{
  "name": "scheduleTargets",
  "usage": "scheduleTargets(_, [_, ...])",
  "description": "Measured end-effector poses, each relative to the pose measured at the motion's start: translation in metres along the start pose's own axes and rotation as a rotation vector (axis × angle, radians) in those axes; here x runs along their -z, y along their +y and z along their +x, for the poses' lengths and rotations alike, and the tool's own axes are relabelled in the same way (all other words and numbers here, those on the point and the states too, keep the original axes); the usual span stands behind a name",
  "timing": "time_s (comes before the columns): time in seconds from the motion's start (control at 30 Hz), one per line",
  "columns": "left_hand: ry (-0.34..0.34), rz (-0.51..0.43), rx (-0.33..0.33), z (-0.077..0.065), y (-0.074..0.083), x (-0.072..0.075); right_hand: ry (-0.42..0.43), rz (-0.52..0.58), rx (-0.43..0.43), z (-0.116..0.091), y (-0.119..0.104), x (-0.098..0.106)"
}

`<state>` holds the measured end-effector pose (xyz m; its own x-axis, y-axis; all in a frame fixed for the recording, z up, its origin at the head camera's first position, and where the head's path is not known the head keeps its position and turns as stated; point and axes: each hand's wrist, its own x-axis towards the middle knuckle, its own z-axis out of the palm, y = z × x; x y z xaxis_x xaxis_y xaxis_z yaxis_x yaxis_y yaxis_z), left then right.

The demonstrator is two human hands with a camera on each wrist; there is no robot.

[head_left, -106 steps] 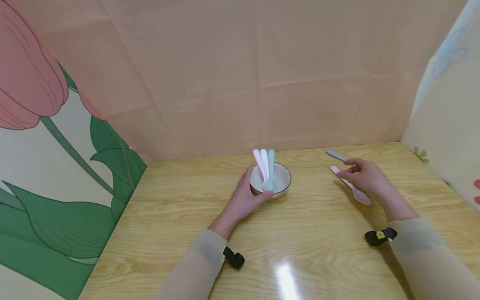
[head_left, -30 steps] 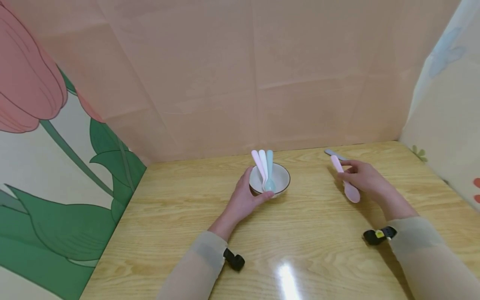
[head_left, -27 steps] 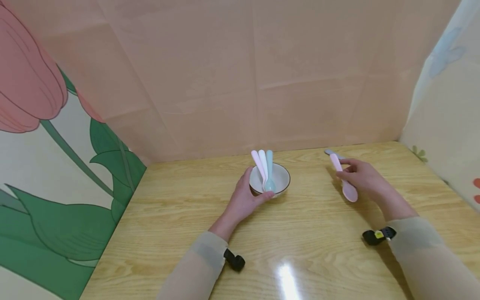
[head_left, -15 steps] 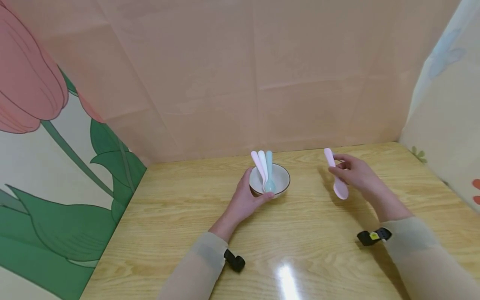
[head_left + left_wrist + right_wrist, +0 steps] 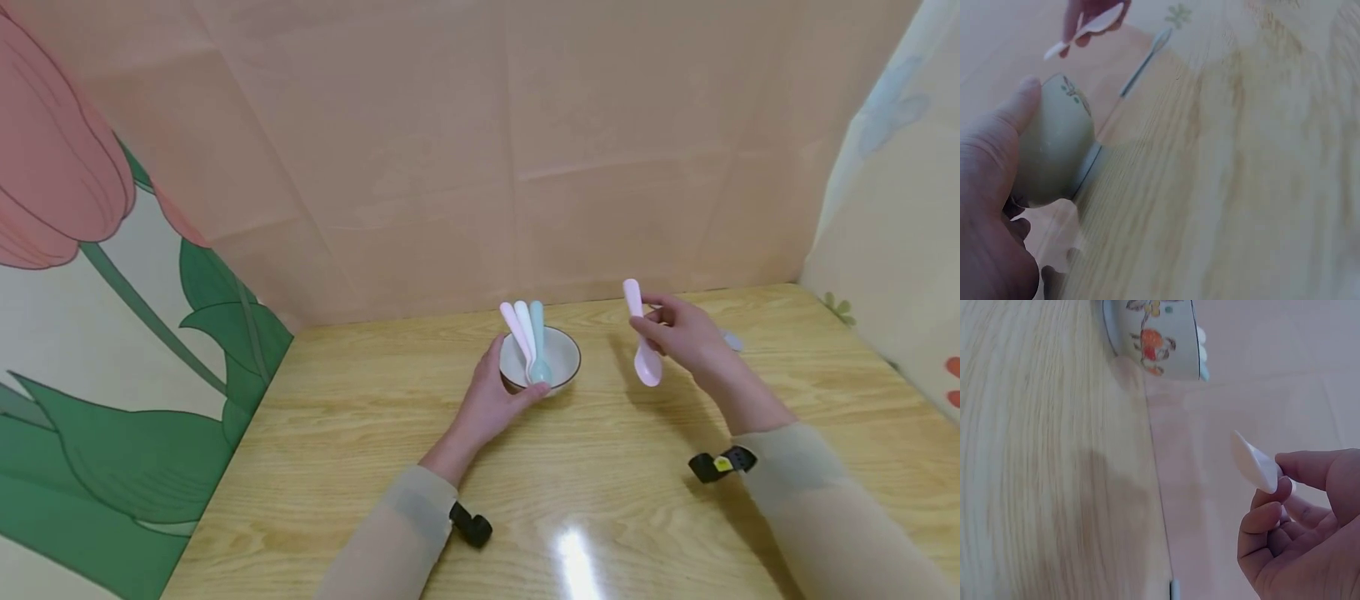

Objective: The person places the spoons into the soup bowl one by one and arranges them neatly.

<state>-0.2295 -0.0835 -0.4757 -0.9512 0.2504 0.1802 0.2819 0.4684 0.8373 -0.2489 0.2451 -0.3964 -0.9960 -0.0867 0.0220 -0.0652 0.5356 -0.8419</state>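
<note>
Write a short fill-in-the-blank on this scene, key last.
1. The bowl contains ____ spoons.
2. The person's ____ hand grips the bowl.
3. The other hand holds a ____ spoon above the table.
4. In the head view, another spoon is partly hidden by the ____ arm.

Missing words: three; left; pink; right.

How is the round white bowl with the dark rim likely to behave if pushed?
The round white bowl would probably slide rather than roll, standing upright on the glossy wood-grained table. The pink, white and pale blue spoons, whose handles rise past its rim, may shift or rattle. Its smooth, ceramic-looking wall suggests it could chip if knocked.
</note>
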Motion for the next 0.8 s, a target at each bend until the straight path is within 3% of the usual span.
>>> scheduleTargets(0.43, [-0.026, -0.086, -0.036, -0.001, -0.002, 0.002, 0.015, 0.117, 0.014, 0.009, -0.022, -0.023])
scheduleTargets(0.8, [0.013, -0.028, -0.024, 0.000, -0.001, -0.001, 0.016, 0.188, 0.046, 0.014, -0.034, -0.035])
